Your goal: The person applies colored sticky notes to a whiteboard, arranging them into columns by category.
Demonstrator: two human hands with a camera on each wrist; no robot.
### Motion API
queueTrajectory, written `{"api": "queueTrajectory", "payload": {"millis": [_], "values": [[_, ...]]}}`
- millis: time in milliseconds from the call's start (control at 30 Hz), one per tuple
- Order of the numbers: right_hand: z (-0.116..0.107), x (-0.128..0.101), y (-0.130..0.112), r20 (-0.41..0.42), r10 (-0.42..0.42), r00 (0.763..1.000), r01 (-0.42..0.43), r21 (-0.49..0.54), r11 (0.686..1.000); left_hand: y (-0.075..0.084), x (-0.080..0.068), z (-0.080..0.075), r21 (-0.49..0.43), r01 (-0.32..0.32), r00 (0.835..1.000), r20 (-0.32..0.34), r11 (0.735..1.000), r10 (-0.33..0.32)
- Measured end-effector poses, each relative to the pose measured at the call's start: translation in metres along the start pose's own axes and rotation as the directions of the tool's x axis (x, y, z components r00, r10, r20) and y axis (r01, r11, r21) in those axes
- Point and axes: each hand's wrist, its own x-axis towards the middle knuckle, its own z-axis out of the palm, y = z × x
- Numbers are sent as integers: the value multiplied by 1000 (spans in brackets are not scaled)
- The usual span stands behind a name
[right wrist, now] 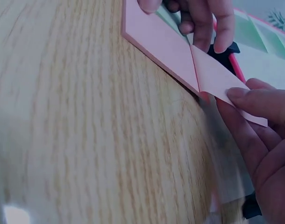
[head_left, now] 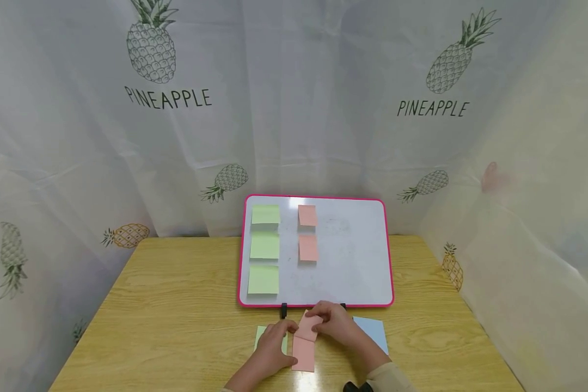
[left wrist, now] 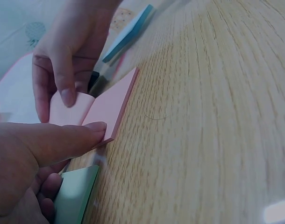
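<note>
A pad of pink sticky notes (head_left: 303, 354) lies on the table in front of the whiteboard. My left hand (head_left: 274, 351) holds it from the left, thumb on its near end and index finger by its far end. With thumb and fingers, my right hand (head_left: 337, 324) pinches the top pink sheet (right wrist: 219, 77), which is lifted and bent back from the pad (right wrist: 161, 42). The sheet's lower edge still meets the pad along a crease. Partly hidden under my left hand is a green sticky note pad (left wrist: 77, 196). To the right, a blue sticky note pad (head_left: 372, 332) lies behind my right forearm.
A pink-framed whiteboard (head_left: 348, 256) stands at the back of the table (head_left: 176, 305) on black feet (head_left: 283, 311). Three green notes (head_left: 263, 280) run down its left side, with two pink notes (head_left: 307, 248) beside them. A black object (head_left: 356, 387) shows by my right sleeve.
</note>
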Motion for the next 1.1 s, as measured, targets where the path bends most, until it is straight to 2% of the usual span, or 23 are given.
{"api": "queueTrajectory", "payload": {"millis": [733, 800, 867, 967, 1100], "values": [[-14, 2, -5, -113, 15, 994, -8, 57, 998, 2, 1, -1, -1, 5, 1000, 5, 1000, -5], [-16, 2, -11, -117, 19, 993, -12, 60, 998, 1, 0, -1, 3, 4, 1000, 3, 1000, -4], [-18, 0, -22, -115, 28, 993, -19, 76, 997, 1, 0, 0, 9, 1, 1000, 2, 1000, -1], [-19, 1, -24, -124, 66, 990, -55, 90, 994, 0, 0, 0, 20, -5, 1000, 1, 1000, 5], [-21, 7, -8, -145, 115, 983, -101, 101, 990, 0, 0, 0, 23, -6, 1000, 5, 1000, 6]]}}
